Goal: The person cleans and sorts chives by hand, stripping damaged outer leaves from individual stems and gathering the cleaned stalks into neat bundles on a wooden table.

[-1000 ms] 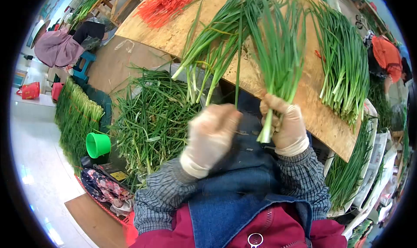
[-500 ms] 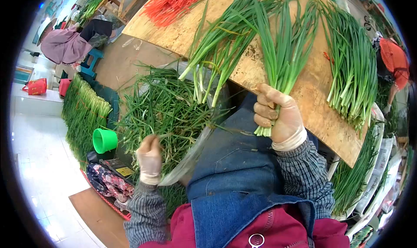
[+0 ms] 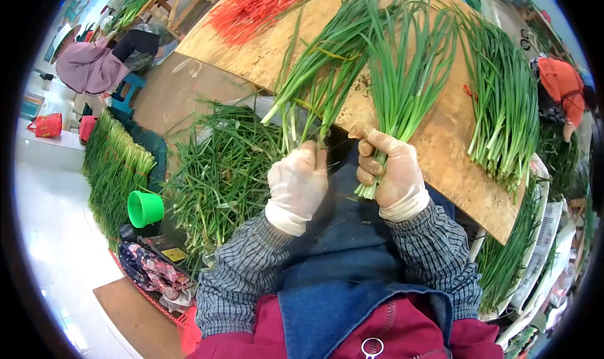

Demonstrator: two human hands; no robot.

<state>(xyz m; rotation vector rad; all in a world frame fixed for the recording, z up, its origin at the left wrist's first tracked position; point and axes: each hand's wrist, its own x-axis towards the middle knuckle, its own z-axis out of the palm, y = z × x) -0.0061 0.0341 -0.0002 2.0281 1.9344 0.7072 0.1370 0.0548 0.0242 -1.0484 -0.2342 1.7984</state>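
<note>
My right hand (image 3: 397,173), in a thin whitish glove, is closed around a bunch of garlic chives (image 3: 402,95). Their pale cut ends show below the fist, and the leaves fan out over the wooden board (image 3: 462,170). At the board's near edge, my left hand (image 3: 296,183), gloved too, has its fingers closed at the lower ends of a few loose chive stalks (image 3: 305,123). The fingertips are partly hidden behind the hand. These stalks hang off the board beside a looser pile of chives (image 3: 336,57).
Left of my lap lies a heap of chive trimmings (image 3: 220,164) on plastic. A green bucket (image 3: 145,209) stands beside bundled chives (image 3: 116,170). More chives (image 3: 506,101) and red ties (image 3: 258,7) are on the board. Two people (image 3: 94,63) work at either side.
My left hand has moved right and up from above the trimmings to the loose stalks at the board's edge. My right hand keeps its bunch, shifted slightly left.
</note>
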